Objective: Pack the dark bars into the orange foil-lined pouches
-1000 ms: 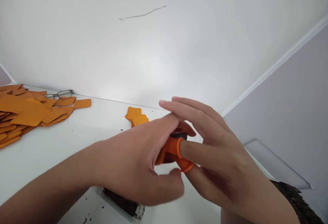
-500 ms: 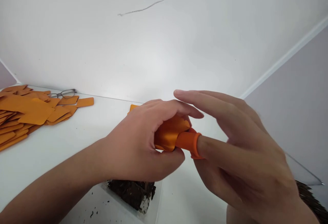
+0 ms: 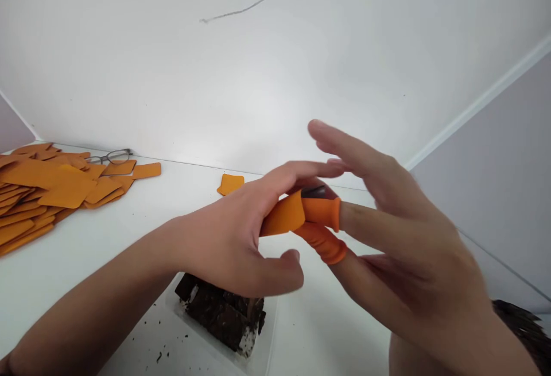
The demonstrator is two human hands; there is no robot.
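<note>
My left hand [image 3: 232, 232] curls around a bent orange rectangular piece [image 3: 282, 215], its thumb standing apart below. Two fingers of my right hand [image 3: 413, 244], the thumb and one other, wear orange finger cots [image 3: 321, 213] and pinch the right edge of the piece. The other right fingers reach up and away. A dark shiny thing [image 3: 314, 192] shows between the upper cot and my left fingers; its kind is unclear. Beneath my left hand is a clear plastic tray [image 3: 269, 336] holding dark brown flaky blocks [image 3: 219, 313].
At the left lies a large pile of similar orange pieces [image 3: 64, 183], with eyeglasses [image 3: 116, 157] behind it. A lone orange piece [image 3: 231, 183] rests near the wall. Dark crumbs [image 3: 160, 356] dot the white table [image 3: 142, 238]. A dark bristly object [image 3: 519, 327] shows at lower right.
My left thumb has come off the orange piece and dropped lower. The right fingers have spread, and both cots and the dark thing now show. More of the tray and the lone piece is uncovered.
</note>
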